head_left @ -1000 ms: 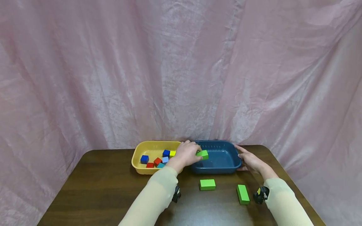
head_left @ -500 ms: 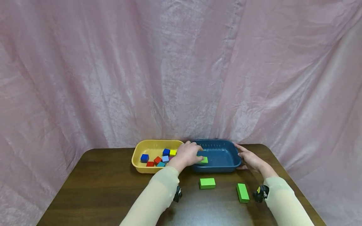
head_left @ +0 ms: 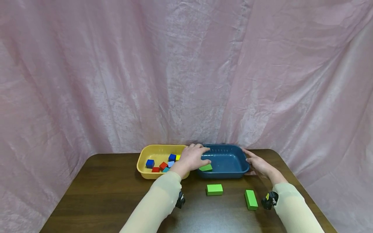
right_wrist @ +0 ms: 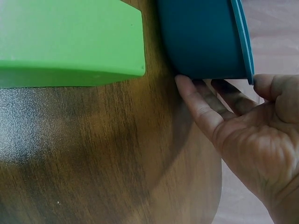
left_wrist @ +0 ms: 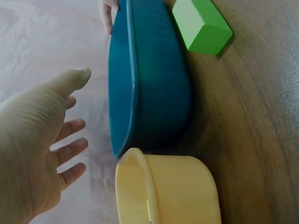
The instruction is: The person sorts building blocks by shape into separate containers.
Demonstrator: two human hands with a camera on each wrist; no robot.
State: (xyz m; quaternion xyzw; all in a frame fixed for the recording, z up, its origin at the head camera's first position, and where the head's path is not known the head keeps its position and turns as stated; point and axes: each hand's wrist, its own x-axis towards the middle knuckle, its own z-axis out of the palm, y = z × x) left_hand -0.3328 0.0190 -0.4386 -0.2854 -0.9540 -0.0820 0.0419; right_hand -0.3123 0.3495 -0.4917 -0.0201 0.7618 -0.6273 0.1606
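Observation:
My left hand (head_left: 190, 159) hovers over the left end of a blue plastic basket (head_left: 228, 160), its thumb and fingers spread with nothing between them. Just below the thumb, a green block (head_left: 206, 167) lies inside the basket, partly hidden by the hand. In the left wrist view the left hand's palm (left_wrist: 28, 144) shows bare, beside the blue basket's rim. My right hand (head_left: 259, 166) touches the basket's right end. The right wrist view has its extended fingers (right_wrist: 203, 109) against the basket's outer wall and the thumb at the rim.
Two more green blocks, one crosswise (head_left: 214, 190) and one lengthwise (head_left: 251, 200), lie on the brown wooden table (head_left: 102, 194) before the blue basket. A yellow basket (head_left: 150, 175) with several coloured cubes adjoins it on the left. Behind hangs a pink curtain (head_left: 186, 81).
My left hand has lowered the green block into the blue basket and let it go; its thumb and fingers have parted. The right hand has stayed at the basket's end.

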